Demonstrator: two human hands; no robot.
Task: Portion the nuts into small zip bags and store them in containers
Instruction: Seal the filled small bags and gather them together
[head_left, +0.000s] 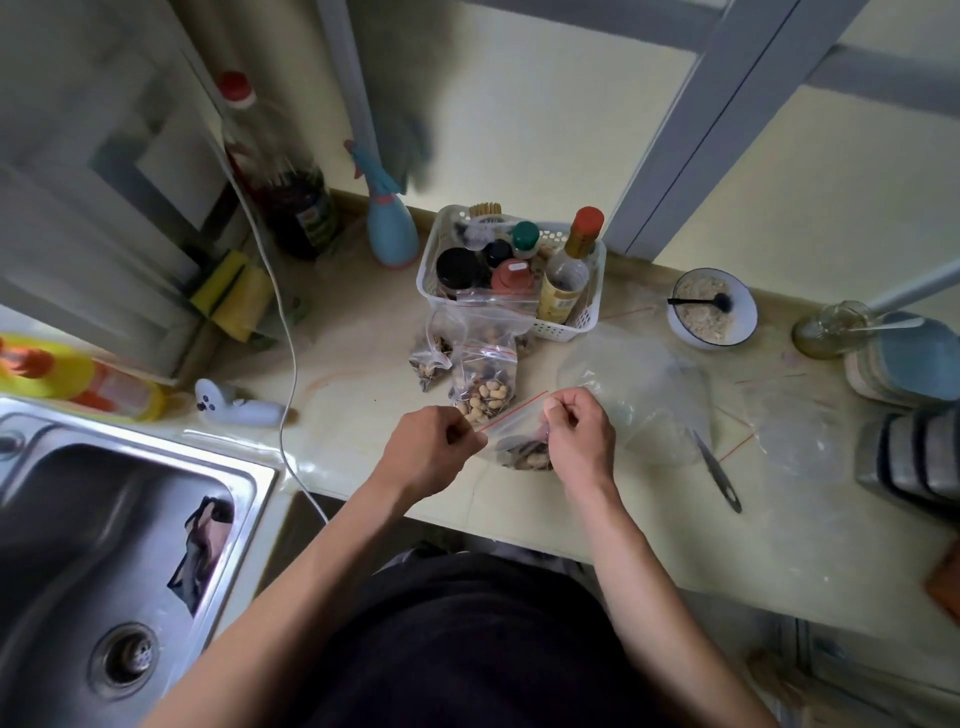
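Zip bag (522, 434) pinched at both ends of red seal strip: left hand (434, 449) clamped on near-left corner, right hand (579, 434) clamped on far-right corner, fingers of both curled tight around the plastic. Held taut between the two hands, strip running diagonally, probably so the seal lines up and presses shut along its length; cannot tell whether already closed. Nuts (524, 457) settled in bag's bottom, hanging just below and between the hands, low over the countertop (363, 415), likely kept there so weight pulls the bag straight and keeps nuts away from the strip. Just beyond the left hand: filled bags (483, 384) with nuts, leaning in a small cluster, presumably parked as finished portions. Beyond those, farther from both hands: white basket (576, 325) crowded with jars and bottles. Right of the right hand and touching distance from it: large clear bag (639, 395) lying slack, apparently the bulk source, kept near for refilling; contents not discernible. Past it, a thin dark tool (719, 475) flat on the counter. Far right of the right hand: bowl (711, 309) with a dark spoon. Left of the left hand, well apart: sink (119, 545). Storage containers not identified with certainty. Judgement: sealing step in hand, storing not yet begun.
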